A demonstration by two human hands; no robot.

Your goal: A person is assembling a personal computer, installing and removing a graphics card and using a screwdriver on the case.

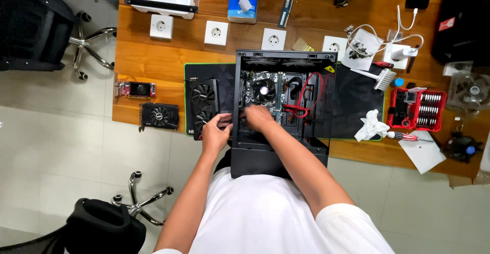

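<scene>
Two hands are working at the open black metal computer case (282, 147) lying flat on the wooden desk (153, 65). My left hand (215, 131) is gripping its left wall, fingers curled beside the black twin-fan graphics card (203, 103). My right hand (258, 118) is reaching inside below the green motherboard (263, 91); I cannot tell how its fingers are set.

Head camera looks straight down, from well above, onto the desk (153, 50).

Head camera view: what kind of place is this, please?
Probably a computer repair or assembly bench: an open black computer case lies on a wooden desk, with loose graphics cards and a red screwdriver bit set nearby.
</scene>
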